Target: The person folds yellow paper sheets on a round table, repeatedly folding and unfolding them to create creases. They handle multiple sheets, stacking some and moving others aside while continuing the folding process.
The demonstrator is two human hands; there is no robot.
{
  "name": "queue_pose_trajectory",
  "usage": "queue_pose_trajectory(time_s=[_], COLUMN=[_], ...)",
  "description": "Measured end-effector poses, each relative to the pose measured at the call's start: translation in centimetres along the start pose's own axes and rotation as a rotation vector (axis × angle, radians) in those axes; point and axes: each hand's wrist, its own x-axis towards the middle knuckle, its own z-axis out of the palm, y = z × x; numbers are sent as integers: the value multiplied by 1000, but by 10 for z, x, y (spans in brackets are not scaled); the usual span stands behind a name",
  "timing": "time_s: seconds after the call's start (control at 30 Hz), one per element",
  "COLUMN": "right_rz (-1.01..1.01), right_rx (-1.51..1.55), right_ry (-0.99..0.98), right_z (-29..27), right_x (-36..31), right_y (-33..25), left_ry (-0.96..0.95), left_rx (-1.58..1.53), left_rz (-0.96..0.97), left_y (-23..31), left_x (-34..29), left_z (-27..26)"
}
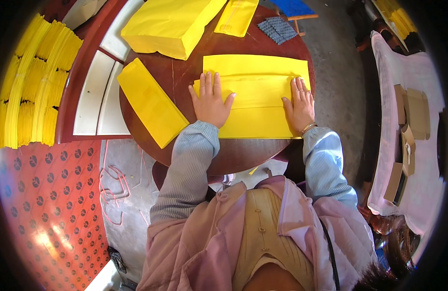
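A yellow paper sheet (255,121) with horizontal folds lies in front of me on a round dark-red table (156,77). My left hand (212,103) rests flat on its left edge, fingers stretched out and pointing away from me. On the right edge lies my right hand (300,106), also flat, fingers extended and fairly close together. Neither hand grips anything. Left of my left hand, a long folded yellow paper piece (153,104) lies at a slant, one end close to my left sleeve.
Toward the table's far side stand a large yellow paper bag (161,26), a narrow yellow packet (236,18) and a grey textured cloth (276,30). Stacked yellow paper bundles (34,82) fill the far left. At right, open cardboard boxes (408,126) sit on a pale cloth (386,72).
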Motion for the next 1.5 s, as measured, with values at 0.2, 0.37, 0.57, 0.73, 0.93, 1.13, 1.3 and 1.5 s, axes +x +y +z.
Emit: queue_pose_trajectory(time_s=[0.2,0.37,0.57,0.73,0.93,1.13,1.3,1.5], right_rz=[-50,142,108,-106,-529,-414,-332,-249], right_rx=[288,306,631,126,322,357,407,326], right_ry=[-42,-217,-511,15,219,324,324,340], right_z=[-26,-37,-57,-67,-34,-17,-17,-17], right_x=[56,85,101,62,8,-12,-20,-16], right_y=[53,59,82,62,-45,-63,-48,-39], left_ry=[-141,-431,-694,-219,233,325,369,244], left_rx=[-265,-229,-456,-79,-323,-390,-308,-239], left_rz=[-13,-176,-159,-28,282,222,192,62], left_y=[-49,-62,-64,-11,49,43,38,40], left_x=[38,78,104,67,-3,-18,-22,-28], left_z=[-27,-47,-68,-62,-29,-11,-8,-16])
